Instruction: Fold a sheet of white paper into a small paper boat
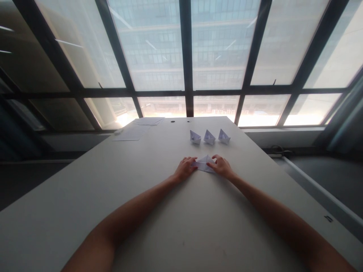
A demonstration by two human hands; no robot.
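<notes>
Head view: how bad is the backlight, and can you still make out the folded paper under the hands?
Head view: windows blow out and bow at the edges; table dim; folded paper between left hand and right hand readable, creases faint; three paper boats small, soft.

The table (141,211) bears three paper boats (209,136) (in a row), loose sheets (133,133).

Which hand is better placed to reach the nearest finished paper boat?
Right, probably. The right hand rests on the folded paper almost directly below the rightmost of the three paper boats. The left hand sits slightly further from the leftmost boat. The margin is small.
</notes>
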